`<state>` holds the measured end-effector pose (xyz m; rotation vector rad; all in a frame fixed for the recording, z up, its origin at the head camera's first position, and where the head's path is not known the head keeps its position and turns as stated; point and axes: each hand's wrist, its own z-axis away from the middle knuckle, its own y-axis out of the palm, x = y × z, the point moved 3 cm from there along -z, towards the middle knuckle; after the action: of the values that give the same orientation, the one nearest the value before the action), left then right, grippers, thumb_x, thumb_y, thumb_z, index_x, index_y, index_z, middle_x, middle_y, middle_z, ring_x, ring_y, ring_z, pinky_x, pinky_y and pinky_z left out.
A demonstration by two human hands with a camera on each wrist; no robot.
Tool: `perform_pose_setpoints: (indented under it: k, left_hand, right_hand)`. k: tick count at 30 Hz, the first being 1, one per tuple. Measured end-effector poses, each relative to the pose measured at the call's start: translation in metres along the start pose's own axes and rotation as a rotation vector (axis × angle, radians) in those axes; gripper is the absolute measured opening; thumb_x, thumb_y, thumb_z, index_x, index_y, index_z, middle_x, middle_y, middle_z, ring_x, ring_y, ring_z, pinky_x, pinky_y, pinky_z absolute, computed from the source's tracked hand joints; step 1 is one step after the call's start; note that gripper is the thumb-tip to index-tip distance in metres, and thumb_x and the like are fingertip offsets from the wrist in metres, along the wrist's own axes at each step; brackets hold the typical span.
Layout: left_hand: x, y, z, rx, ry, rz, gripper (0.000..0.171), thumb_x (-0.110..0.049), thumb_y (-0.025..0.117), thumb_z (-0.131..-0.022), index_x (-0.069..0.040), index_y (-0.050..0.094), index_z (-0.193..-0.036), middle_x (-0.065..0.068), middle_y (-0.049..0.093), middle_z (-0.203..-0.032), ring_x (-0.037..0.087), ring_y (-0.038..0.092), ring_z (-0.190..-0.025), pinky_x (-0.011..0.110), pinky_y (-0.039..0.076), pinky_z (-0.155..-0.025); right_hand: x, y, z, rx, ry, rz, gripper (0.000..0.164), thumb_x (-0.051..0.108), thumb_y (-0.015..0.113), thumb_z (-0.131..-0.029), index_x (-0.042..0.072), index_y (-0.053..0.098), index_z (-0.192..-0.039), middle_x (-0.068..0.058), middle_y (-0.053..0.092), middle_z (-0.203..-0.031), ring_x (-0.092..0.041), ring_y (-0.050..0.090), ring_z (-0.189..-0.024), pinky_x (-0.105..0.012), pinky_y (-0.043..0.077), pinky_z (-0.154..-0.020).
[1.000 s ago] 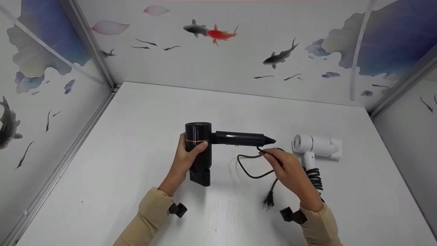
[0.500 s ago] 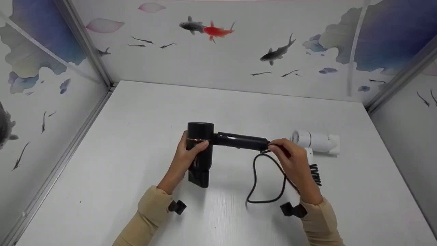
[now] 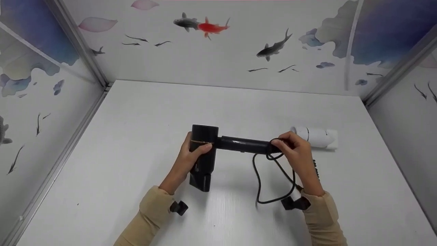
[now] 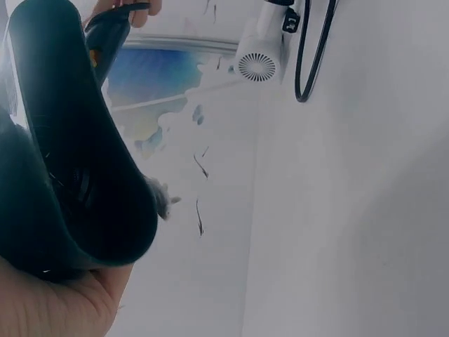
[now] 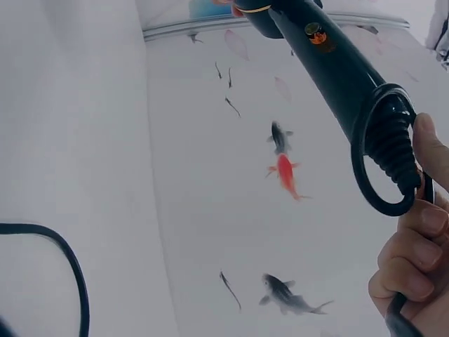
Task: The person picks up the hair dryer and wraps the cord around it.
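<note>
A black hair dryer (image 3: 204, 162) with a thin gold ring is held up over the table, its nozzle toward me. My left hand (image 3: 186, 159) grips its barrel, thumb across the near side. The handle (image 3: 244, 145) points right. At its end my right hand (image 3: 296, 150) pinches the black power cord (image 3: 258, 181). In the right wrist view the cord (image 5: 359, 158) makes a small loop around the handle's end, by the ribbed cord sleeve (image 5: 393, 151). The left wrist view looks into the dark nozzle (image 4: 105, 189). The rest of the cord hangs in a larger loop below; its plug is hidden.
A white hair dryer (image 3: 319, 137) lies on the white table (image 3: 153, 112) at the right, partly hidden behind my right hand. Its coiled black cord (image 3: 316, 169) shows beside my right wrist. Walls (image 3: 218, 65) painted with fish enclose the table at the back and sides.
My right hand has moved up to the handle's end and bent the cord into a small loop there. The plug has gone out of sight. My left hand keeps its grip.
</note>
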<state>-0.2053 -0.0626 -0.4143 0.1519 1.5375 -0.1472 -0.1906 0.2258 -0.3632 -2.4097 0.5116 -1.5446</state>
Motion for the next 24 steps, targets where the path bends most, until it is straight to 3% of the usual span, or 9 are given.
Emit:
perform_pose_setpoints:
  k: [2,6,11,15,19,24]
  left_hand:
    - [0.0,0.001,0.0,-0.005,0.001,0.006,0.051,-0.034,0.063,-0.08,-0.02,0.041,-0.124,0.008,0.053,-0.107,0.022,0.056,-0.094,0.035,0.046,-0.08]
    - [0.0,0.005,0.0,-0.014,0.003,0.012,0.051,-0.033,0.063,-0.079,-0.019,0.041,-0.123,0.008,0.054,-0.105,0.021,0.057,-0.092,0.035,0.047,-0.079]
    - [0.001,0.009,0.0,-0.018,0.0,0.03,0.052,-0.033,0.064,-0.079,-0.018,0.04,-0.123,0.008,0.054,-0.105,0.021,0.056,-0.091,0.034,0.046,-0.079]
    - [0.0,0.01,0.001,-0.023,-0.006,0.059,0.052,-0.035,0.063,-0.079,-0.017,0.041,-0.123,0.008,0.053,-0.103,0.021,0.055,-0.089,0.034,0.046,-0.078]
    - [0.0,0.011,0.001,-0.036,-0.013,0.092,0.052,-0.034,0.063,-0.079,-0.017,0.041,-0.122,0.007,0.053,-0.103,0.02,0.055,-0.088,0.034,0.047,-0.076]
    - [-0.001,0.011,0.001,-0.05,-0.013,0.147,0.051,-0.032,0.062,-0.078,-0.015,0.041,-0.121,0.007,0.055,-0.102,0.02,0.057,-0.087,0.033,0.048,-0.074]
  right_hand:
    - [-0.011,0.0,-0.002,0.021,0.082,-0.048,0.005,0.002,0.064,-0.084,-0.003,0.063,-0.084,0.009,0.057,-0.067,-0.003,0.043,-0.056,-0.018,0.037,-0.051]
    - [-0.033,-0.001,-0.004,0.056,0.206,-0.154,0.008,0.007,0.06,-0.089,0.0,0.063,-0.085,0.006,0.056,-0.068,-0.006,0.045,-0.059,-0.021,0.039,-0.052]
    - [-0.047,-0.001,-0.002,0.107,0.365,-0.381,0.013,0.012,0.056,-0.092,0.009,0.062,-0.081,0.002,0.057,-0.07,-0.008,0.05,-0.061,-0.021,0.043,-0.054]
    - [-0.054,0.003,0.001,0.136,0.48,-0.554,0.014,0.017,0.055,-0.093,0.015,0.062,-0.081,0.004,0.053,-0.074,-0.008,0.043,-0.058,-0.019,0.037,-0.053]
    - [-0.057,0.009,0.007,0.151,0.504,-0.609,0.014,0.027,0.057,-0.091,0.017,0.06,-0.082,0.005,0.046,-0.069,-0.007,0.037,-0.055,-0.019,0.031,-0.052]
    - [-0.057,0.019,0.014,0.204,0.41,-0.648,0.025,0.038,0.058,-0.086,0.013,0.055,-0.085,0.003,0.041,-0.063,-0.006,0.033,-0.05,-0.022,0.023,-0.049]
